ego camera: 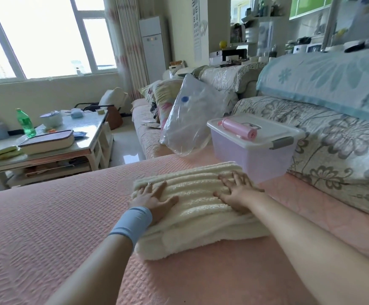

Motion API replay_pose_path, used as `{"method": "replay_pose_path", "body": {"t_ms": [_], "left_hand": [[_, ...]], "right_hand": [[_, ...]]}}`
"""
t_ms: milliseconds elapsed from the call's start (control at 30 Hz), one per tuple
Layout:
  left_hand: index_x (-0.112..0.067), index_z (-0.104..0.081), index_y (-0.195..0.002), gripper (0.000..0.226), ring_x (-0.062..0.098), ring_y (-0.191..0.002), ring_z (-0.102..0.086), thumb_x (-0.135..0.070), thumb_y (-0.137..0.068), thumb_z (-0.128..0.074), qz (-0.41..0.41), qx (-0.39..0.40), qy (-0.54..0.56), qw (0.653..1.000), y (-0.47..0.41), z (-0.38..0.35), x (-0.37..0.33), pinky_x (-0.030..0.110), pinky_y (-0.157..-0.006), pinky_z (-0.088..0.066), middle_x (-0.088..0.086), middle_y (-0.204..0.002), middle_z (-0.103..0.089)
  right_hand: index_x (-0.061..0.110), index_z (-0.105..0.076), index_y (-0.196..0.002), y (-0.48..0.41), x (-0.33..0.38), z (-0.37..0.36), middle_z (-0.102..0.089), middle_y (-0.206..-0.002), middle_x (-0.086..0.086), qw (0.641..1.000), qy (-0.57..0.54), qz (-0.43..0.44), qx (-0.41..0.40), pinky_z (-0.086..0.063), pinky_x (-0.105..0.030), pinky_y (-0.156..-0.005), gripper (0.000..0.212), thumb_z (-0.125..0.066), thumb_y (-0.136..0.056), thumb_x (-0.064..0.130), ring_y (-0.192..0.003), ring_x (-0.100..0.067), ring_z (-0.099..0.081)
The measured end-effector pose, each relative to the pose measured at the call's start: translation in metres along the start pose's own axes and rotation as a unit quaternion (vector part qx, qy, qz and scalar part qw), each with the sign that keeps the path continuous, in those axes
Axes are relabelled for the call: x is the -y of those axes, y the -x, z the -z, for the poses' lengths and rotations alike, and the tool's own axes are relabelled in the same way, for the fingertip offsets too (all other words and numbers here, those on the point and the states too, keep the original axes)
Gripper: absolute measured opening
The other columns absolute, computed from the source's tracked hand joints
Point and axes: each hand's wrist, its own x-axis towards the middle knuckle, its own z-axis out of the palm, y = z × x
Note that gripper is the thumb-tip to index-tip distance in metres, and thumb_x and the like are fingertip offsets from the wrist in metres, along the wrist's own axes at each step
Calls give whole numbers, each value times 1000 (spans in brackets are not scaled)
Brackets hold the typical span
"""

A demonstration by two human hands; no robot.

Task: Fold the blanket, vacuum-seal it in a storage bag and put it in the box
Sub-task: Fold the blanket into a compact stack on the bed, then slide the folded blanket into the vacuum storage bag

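Folded cream blanket [197,205] lies just before the lidded box [256,146], left hand [155,198] and right hand [237,193] flat, fingers spread, pressing its top; looks soft, light, springy — best gripped under both short ends.

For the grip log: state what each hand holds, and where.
Nothing held: left hand and right hand rest flat on top of the folded blanket.

Bright window [42,38] lights a cluttered coffee table [47,148] beside floral sofas [333,133].
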Motion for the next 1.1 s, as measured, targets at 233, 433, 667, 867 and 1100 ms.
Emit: {"method": "replay_pose_path", "body": {"t_ms": [233,433,667,867,1100], "left_hand": [[-27,-46,-139,63,27,-125,-50,-66,-94,-25,19,9,-56,998,-39,53,-7,41,-95,-40,4,-142,-52],[-21,-59,-123,51,25,-112,-59,-56,-97,-33,-8,-31,7,999,-101,71,-28,40,-93,-47,4,-128,-62],[-22,-60,-127,40,28,-113,-58,-42,-97,-43,-18,-48,57,997,-191,86,-45,37,-96,-48,5,-128,-61],[-25,-59,-126,35,27,-112,-58,-30,-94,-45,-16,-85,104,991,-281,58,-56,35,-93,-46,5,-128,-60],[-22,-48,-132,41,27,-119,-54,-21,-92,-48,-17,-92,81,992,-358,-34,-34,36,-95,-45,5,-131,-57]], "right_hand": [[28,-41,-150,-4,62,70,-27,-161,-16,982,188,-9,-32,9,-77,-109,72,-37,-84,56,-148,-41,-20],[25,-59,-129,-41,91,75,-57,-135,-8,992,-42,78,85,-54,-35,-86,45,-57,-90,47,-114,-25,-61],[13,-64,-108,-126,121,121,-69,-107,-11,997,-70,19,-34,-59,-34,-82,34,-51,-92,40,-81,-27,-73],[28,-35,-152,-227,141,106,-50,-145,-11,984,-173,19,-27,-44,-26,-54,54,-38,-98,26,-88,-27,-67],[33,-24,-157,-340,146,48,-56,-126,-3,925,-376,-5,51,-48,-30,-72,58,-44,-102,26,-97,-24,-62]]}}
